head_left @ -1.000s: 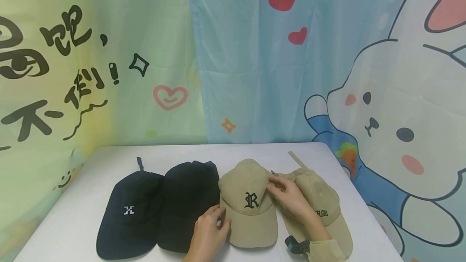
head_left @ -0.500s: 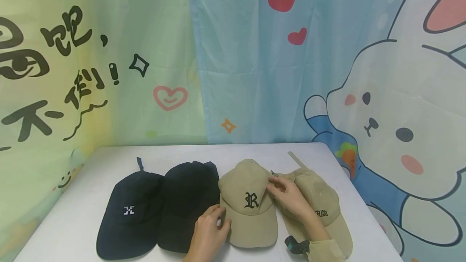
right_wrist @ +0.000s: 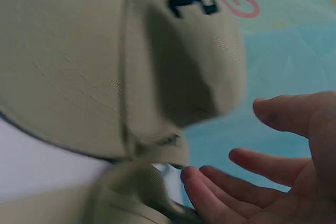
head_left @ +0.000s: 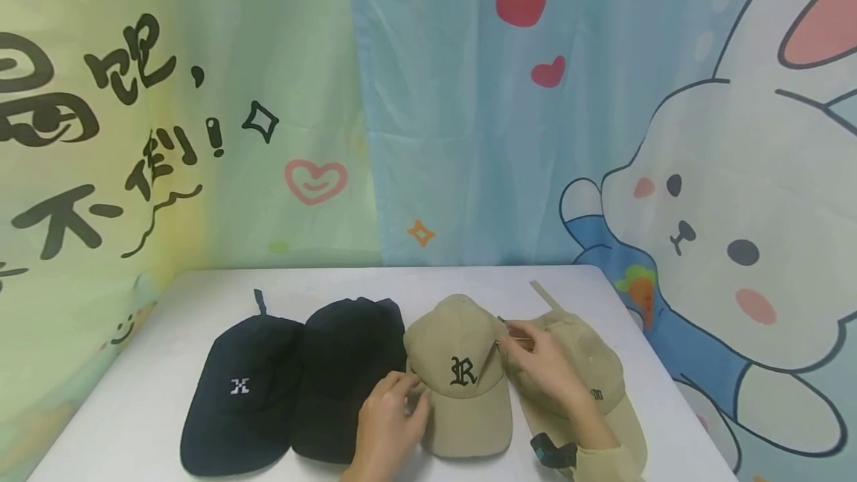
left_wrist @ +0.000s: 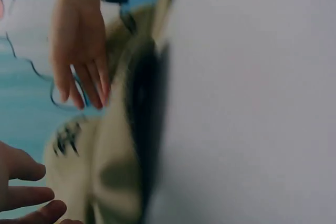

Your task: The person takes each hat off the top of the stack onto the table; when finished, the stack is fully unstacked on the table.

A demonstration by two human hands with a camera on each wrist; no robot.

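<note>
A beige baseball cap [head_left: 458, 341] with a black embroidered R lies upright on the table, brim toward me. My left hand [head_left: 390, 415] is at its near left edge with fingers loosely bent, overlapping the black cap [head_left: 351, 352] beside it. At the R cap's right side is my right hand [head_left: 538, 363], which partly covers a second beige cap [head_left: 596, 355] and its lettering. In the right wrist view, the fingers [right_wrist: 273, 169] are spread and hold nothing, with the thumb apart from the R cap's crown [right_wrist: 220, 72]. The left wrist view shows the left fingers [left_wrist: 26, 195] loosely extended beside that cap.
A navy cap [head_left: 234, 422] with a small white emblem lies at the far left, touching the black cap. All the caps form a row on the white table [head_left: 415, 281]. A printed curtain [head_left: 428, 95] with hearts and a rabbit hangs behind the table.
Both hands held still at first. Now the right hand has shifted slightly right, off the R cap's side, and the left fingers have loosened at its left edge. The caps stay in place.
</note>
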